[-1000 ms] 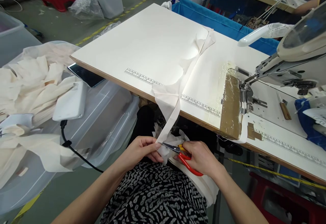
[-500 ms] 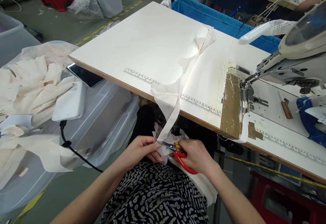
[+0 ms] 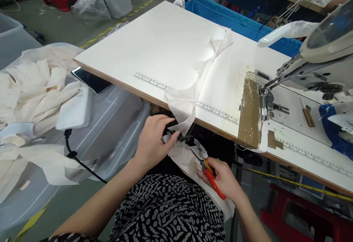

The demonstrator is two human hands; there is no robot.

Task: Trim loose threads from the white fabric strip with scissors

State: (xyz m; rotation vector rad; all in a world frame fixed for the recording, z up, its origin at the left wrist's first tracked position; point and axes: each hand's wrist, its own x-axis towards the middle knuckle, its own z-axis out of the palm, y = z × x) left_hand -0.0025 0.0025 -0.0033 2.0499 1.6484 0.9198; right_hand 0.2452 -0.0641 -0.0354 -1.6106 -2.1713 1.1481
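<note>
Cream fabric (image 3: 183,104) runs down the white table and hangs over its front edge. Beside its lower end is my left hand (image 3: 156,141), thumb and fingers apart, with nothing between them. My right hand (image 3: 223,179) holds small scissors (image 3: 213,183) with red and yellow handles, blades pointing up and left. Another piece of cream fabric (image 3: 190,161) lies over my lap, below the scissors and between my hands.
The white table (image 3: 154,43) carries printed rulers and a sewing machine (image 3: 325,65) at right. A tub of cream pieces (image 3: 33,87) is at left, with a white power bank (image 3: 75,109) and cable. A wooden-handled tool (image 3: 308,117) lies near the machine.
The fabric strip between the hands is parted from the hanging piece. My left hand has let go, opened and moved up. My right hand has moved right and down with the scissors.
</note>
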